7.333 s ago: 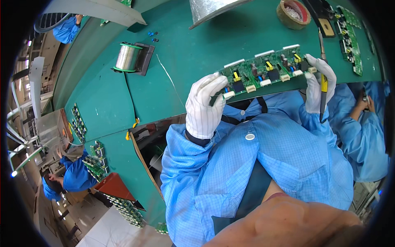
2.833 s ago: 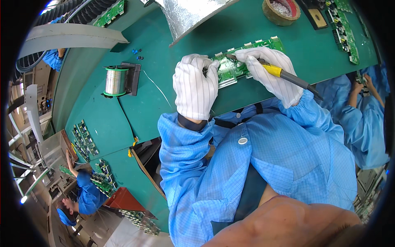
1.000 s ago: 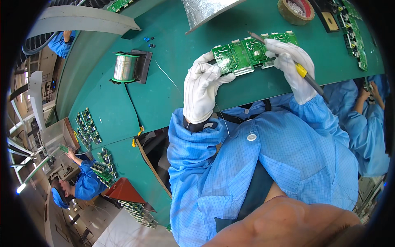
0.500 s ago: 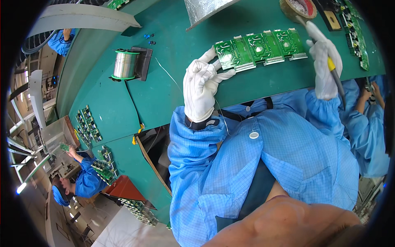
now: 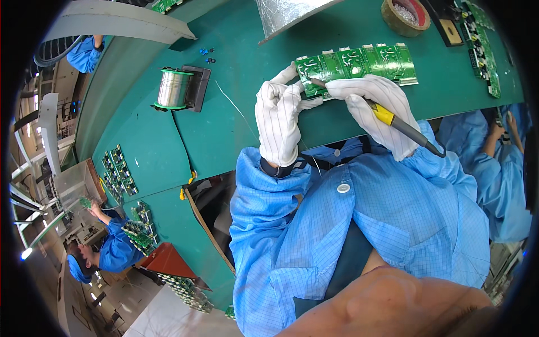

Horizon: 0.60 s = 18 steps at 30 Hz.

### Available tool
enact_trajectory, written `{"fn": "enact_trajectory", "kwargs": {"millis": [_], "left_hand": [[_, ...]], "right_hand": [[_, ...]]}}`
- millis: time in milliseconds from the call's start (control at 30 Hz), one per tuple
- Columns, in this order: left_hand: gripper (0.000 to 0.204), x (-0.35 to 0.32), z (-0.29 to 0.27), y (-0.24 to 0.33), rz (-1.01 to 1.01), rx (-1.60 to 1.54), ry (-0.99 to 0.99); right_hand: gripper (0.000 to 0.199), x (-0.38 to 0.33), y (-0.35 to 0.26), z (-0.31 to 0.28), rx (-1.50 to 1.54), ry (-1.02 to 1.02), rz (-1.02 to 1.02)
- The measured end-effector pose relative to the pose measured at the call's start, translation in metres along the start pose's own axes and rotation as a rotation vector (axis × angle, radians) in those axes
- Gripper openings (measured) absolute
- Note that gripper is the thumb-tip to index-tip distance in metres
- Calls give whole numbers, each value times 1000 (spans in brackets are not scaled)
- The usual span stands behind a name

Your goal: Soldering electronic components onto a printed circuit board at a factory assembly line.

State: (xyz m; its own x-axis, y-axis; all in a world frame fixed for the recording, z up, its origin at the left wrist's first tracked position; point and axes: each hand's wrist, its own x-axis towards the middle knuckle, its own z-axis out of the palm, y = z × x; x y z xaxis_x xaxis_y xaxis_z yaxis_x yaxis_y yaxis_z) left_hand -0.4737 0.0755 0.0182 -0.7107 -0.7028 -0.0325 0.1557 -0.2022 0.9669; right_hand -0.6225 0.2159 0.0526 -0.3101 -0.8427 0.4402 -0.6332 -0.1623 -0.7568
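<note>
The right hand [image 5: 373,109], in a white glove, has its grip closed around a soldering iron [image 5: 393,121] with a yellow collar and a dark handle. The metal tip points up and to the left from the grip and meets the near edge of the circuit board [image 5: 356,60], close to its left end. The dark handle goes down and to the right behind the grip, over the blue sleeve.

The left hand [image 5: 278,121], also in a white glove, is just to the left of the right one. Its grip is narrow: the thumb and first finger pinch the left near corner of the circuit board. A thin solder wire [image 5: 236,106] runs across the bench [image 5: 224,129] towards this hand; I cannot tell if the fingers hold it.

The circuit board lies flat on the green bench, directly above both grips and touching them at its near edge. It is a long green strip made of several equal panels side by side, with small white parts along the far edge.

Far to the left of the left grip stands a spool of solder [image 5: 173,89] on a dark base. Above and to the right of the right grip is a roll of brown tape [image 5: 405,16].
</note>
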Motion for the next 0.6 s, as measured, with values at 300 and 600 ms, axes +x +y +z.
{"fn": "enact_trajectory", "kwargs": {"millis": [300, 600], "left_hand": [[20, -1, 0, 2, 43, 76, 66], [21, -1, 1, 7, 26, 132, 36]], "right_hand": [[19, -1, 0, 6, -160, 17, -121], [15, 2, -6, 2, 7, 21, -4]]}}
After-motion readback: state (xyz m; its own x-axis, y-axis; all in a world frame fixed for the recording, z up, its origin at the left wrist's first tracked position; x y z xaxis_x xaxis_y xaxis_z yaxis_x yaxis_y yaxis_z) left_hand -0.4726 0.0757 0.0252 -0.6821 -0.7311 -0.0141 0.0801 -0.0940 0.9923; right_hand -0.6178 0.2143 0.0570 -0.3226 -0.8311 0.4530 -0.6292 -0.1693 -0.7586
